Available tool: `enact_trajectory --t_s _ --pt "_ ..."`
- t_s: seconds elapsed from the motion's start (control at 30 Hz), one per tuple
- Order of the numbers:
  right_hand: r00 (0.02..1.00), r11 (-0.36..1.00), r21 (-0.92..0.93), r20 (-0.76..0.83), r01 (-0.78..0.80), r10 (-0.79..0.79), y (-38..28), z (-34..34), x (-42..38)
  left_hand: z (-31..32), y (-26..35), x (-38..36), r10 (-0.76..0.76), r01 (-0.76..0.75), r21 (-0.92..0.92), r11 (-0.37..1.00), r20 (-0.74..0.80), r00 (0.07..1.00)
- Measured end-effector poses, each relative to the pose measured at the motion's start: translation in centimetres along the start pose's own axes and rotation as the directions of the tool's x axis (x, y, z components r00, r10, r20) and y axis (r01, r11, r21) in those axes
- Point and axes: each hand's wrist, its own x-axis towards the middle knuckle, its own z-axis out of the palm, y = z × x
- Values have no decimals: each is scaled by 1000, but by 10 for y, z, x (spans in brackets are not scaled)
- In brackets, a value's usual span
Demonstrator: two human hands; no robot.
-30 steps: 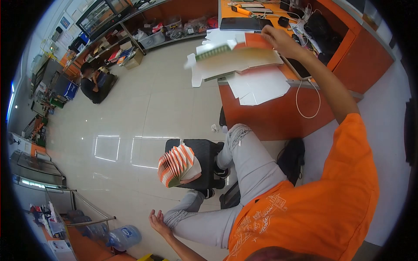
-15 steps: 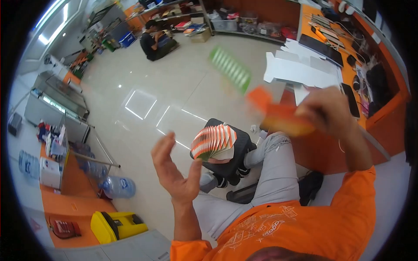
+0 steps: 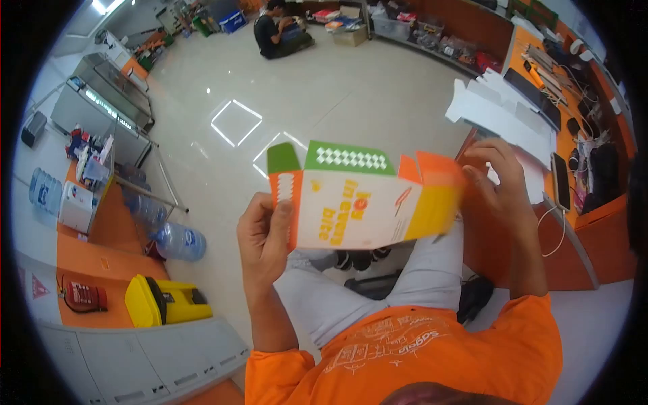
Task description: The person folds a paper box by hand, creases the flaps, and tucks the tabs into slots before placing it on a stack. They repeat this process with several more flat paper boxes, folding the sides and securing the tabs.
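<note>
Over tiled floor (image 3: 351,101), both hands grip flat carton (image 3: 361,199)

A white carton blank (image 3: 358,206) with orange lettering, a yellow panel and orange flaps is seen mid-frame. Its green top strip is patterned with white diamonds.

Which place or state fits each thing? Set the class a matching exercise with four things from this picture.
Things:
1. printed carton blank
2. water bottle
3. seated person
4. stack of white blanks

Places or states:
A. on the orange desk
B. held in both hands
C. lying on the floor by the orange counter
D. on the floor far off

Pairs: 1-B, 2-C, 3-D, 4-A
</note>
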Motion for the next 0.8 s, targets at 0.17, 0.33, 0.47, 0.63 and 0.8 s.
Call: enact_trajectory --t_s 0.17,0.33,0.47,0.63,0.8 --pt "997 884 466 80 -48 12 -49 21 -4 19 -7 -14 42 -44 99 994 18 999" --pt "986 812 576 169 -93 -8 -77 29 -1 37 -17 -22 231 -237 116 964 68 971" --pt "991 778 617 113 -121 65 -112 45 -15 85 -10 -46 354 -388 190 902 193 915" --pt "831 556 764 -47 -327 554 -113 45 -65 123 2 -48 367 -431 80 899 401 839" --pt "602 367 801 -11 -473 798 -63 27 -66 68 -13 -41 619 -536 513 671 10 785"
